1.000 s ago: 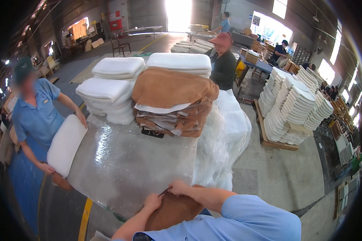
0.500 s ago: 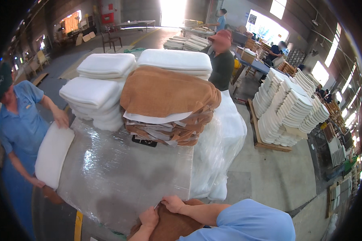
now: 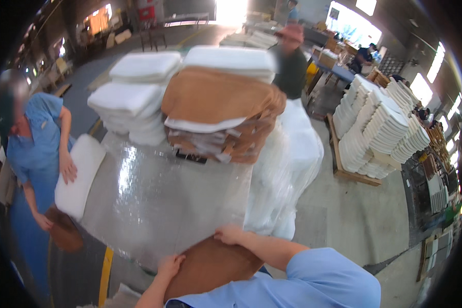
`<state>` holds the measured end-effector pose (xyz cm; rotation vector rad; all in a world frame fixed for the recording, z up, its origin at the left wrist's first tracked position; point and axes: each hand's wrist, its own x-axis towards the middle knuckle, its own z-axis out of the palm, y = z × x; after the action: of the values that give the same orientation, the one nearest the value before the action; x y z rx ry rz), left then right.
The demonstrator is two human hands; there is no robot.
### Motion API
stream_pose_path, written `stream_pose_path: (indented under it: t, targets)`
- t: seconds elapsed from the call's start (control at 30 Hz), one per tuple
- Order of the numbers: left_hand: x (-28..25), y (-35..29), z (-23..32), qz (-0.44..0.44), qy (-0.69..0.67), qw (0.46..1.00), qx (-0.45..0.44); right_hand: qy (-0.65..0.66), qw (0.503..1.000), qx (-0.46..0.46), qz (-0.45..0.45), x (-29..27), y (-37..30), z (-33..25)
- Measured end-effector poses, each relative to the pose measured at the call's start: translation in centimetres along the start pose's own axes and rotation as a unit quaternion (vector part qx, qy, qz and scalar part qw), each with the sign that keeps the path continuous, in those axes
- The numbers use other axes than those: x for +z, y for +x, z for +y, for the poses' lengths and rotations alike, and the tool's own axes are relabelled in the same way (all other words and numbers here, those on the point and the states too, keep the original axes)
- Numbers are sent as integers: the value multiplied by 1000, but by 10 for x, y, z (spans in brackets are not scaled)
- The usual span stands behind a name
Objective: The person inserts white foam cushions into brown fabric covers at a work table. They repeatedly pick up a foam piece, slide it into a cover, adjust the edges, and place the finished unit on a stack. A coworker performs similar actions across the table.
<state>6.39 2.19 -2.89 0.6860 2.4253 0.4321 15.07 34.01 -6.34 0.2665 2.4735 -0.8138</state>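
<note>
A brown fabric cover (image 3: 215, 264) hangs stretched between my two hands at the near edge of the work table (image 3: 190, 205). My left hand (image 3: 170, 265) is closed on the cover's left upper corner. Its right upper corner is pinched in my right hand (image 3: 230, 234), which is slightly blurred. The lower part of the cover lies against my body. Farther up the table stands a pile of folded brown covers (image 3: 220, 97), with white and grey edges showing between the layers.
White cushion pads (image 3: 123, 97) are stacked behind and left of the pile. At the left, a co-worker in blue holds a brown cover (image 3: 64, 231) beside a white pad (image 3: 79, 177). Plastic-wrapped white pads (image 3: 287, 169) stand right of the table; a loaded pallet (image 3: 357, 177) lies beyond.
My hands have moved apart, and the brown cover is spread wider and flatter between them. The co-worker's brown cover is lower and more visible. The whole view has shifted.
</note>
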Motion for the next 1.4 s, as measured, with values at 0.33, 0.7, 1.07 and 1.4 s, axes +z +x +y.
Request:
stream_pose_path:
  t: [0.33,0.7,1.07,1.4]
  targets:
    - [25,22,-22,24,56,998,-30,93,992,-19,81,9,10,2]
    - [-41,-108,-21,158,-153,974,-55,145,979,142,17,-125,-103,42]
    - [-14,-119,-7,-57,-449,837,-307,116,939,282,-160,-76,-99,6]
    - [0,-74,-19,-70,-453,810,-366,126,941,286,-131,-45,-61,38]
